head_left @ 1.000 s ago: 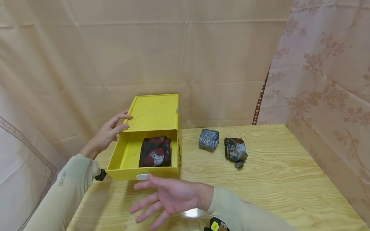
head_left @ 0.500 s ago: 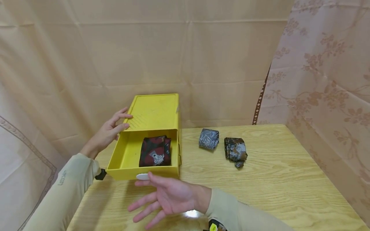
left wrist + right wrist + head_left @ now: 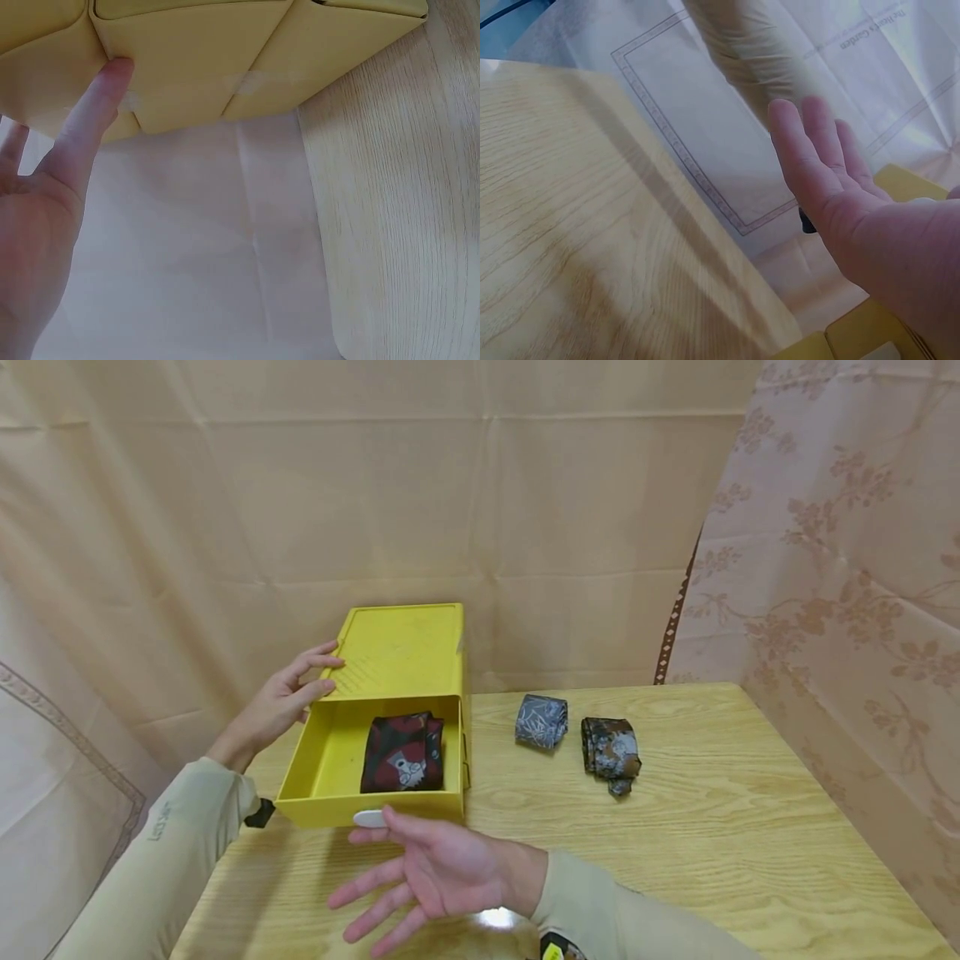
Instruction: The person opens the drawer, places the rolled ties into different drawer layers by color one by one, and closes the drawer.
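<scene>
A yellow drawer box (image 3: 405, 647) stands at the table's left with its drawer (image 3: 315, 814) pulled out. Inside the drawer, toward its right wall, lies a rolled dark red and black patterned necktie (image 3: 397, 760). My left hand (image 3: 273, 706) rests against the box's left upper edge; a finger (image 3: 105, 90) touches the yellow side in the left wrist view. At the drawer front, the thumb of my right hand (image 3: 453, 864) is at the white knob (image 3: 369, 819), its other fingers spread below. Whether the index finger touches the knob's underside, I cannot tell.
Right of the box on the wooden table (image 3: 712, 835) lie a rolled grey necktie (image 3: 542, 722) and a rolled black, brown and grey necktie (image 3: 613, 750). A beige curtain (image 3: 487, 527) hangs close behind, and a floral cloth (image 3: 862, 610) covers the right side.
My right hand shifts very slightly left, its thumb staying at the knob. The drawer, the neckties and my left hand stay where they were.
</scene>
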The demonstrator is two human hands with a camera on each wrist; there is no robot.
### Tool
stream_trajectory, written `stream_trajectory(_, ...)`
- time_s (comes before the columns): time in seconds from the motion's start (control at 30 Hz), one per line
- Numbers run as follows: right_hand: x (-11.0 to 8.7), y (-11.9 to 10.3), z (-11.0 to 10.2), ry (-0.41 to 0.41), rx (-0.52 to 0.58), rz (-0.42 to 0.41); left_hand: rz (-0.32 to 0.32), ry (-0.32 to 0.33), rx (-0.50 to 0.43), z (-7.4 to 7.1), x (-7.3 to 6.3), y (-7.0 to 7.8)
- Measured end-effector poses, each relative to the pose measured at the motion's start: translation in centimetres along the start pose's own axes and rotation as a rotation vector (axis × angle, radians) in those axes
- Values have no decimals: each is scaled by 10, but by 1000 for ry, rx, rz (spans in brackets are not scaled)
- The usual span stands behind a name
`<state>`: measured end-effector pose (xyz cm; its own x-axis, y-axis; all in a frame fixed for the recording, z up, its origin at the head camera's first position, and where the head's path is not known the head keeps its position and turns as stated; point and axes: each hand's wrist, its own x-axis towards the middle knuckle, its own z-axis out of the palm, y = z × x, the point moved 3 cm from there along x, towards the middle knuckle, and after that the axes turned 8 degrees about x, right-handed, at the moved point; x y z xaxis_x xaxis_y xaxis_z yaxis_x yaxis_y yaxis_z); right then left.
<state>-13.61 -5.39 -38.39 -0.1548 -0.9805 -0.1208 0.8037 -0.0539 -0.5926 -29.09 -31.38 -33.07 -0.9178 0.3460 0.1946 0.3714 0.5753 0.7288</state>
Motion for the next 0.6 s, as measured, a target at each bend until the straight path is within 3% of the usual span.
stream_trajectory(0.37,-1,-1,2,4,2,-9,23,-10,-6,-1,-1,2)
stream_trajectory(0.6,-1,-1,2,1,5,-13,-12,-30,9,-2,-1,0)
